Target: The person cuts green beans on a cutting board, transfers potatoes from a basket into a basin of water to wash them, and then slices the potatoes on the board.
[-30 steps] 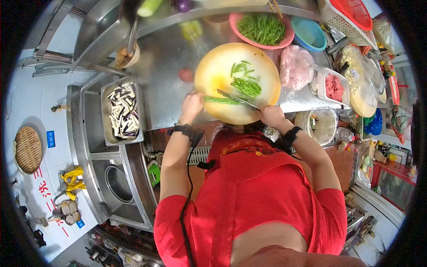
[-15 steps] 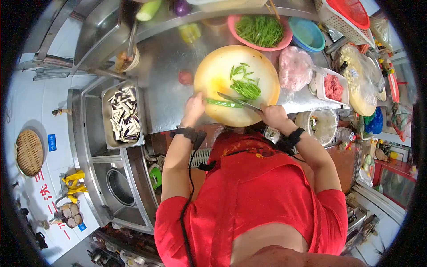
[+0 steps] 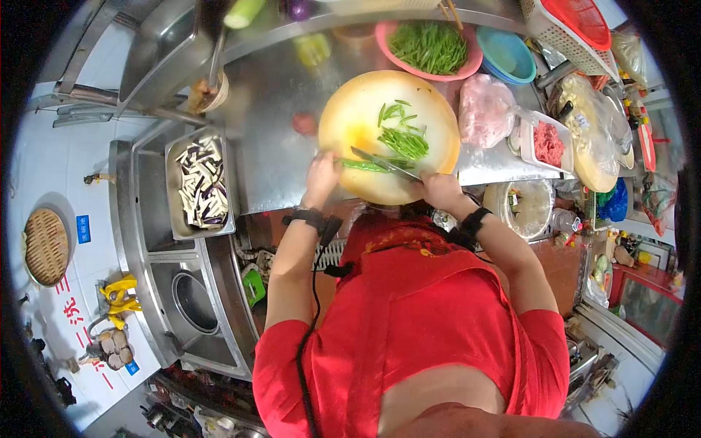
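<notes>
On the round cutting board (image 3: 343, 109) lies a pile of cut green strips (image 3: 406, 143), with a few loose pieces above it. Below the pile a long green pepper (image 3: 358, 166) stretches sideways. My left hand (image 3: 322, 177) is closed on the pepper's left end at the board's edge; its fingertips are partly hidden. My right hand (image 3: 442, 191) grips a knife (image 3: 385, 162) by the handle at the lower right. The blade slants up and left across the pepper, its tip near the board's middle.
Behind the board stand a pink bowl (image 3: 382, 45) of green strips and blue bowls (image 3: 527, 62). To the right are a bag of pink meat (image 3: 485, 109) and a tray of minced meat (image 3: 549, 144). A metal pan (image 3: 174, 212) of eggplant strips sits at the left.
My right hand and the knife have shifted slightly left, and the blade lies more across the pepper. My left hand stays nearly in place at the pepper's end.
</notes>
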Available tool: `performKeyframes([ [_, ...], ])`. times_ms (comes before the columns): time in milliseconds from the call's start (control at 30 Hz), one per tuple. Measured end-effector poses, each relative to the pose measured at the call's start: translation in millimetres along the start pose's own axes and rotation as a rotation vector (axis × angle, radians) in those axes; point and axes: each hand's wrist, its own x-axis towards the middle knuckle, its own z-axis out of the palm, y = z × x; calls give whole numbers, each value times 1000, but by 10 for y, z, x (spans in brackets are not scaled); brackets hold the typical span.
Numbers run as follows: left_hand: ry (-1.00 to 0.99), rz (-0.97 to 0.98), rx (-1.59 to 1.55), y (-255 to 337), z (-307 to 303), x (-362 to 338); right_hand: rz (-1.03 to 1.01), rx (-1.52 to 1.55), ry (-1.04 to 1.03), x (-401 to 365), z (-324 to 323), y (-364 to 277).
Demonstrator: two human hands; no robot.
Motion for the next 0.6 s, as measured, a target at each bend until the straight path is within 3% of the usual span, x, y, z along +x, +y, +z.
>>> performKeyframes([
  [33,-34,-79,8,35,-26,15,4,-21,17,37,56,-1],
  [133,16,36,-18,-37,-3,24,-60,-3,36,54,-61,98],
  [267,22,16,-40,-68,91,-3,13,4,-63,8,-152,16],
  [500,35,-53,-33,-59,150,-9,-67,-15,19,70,-47,66],
  [600,75,-30,-47,-56,229,-20,22,0,-54,24,-94,11],
])
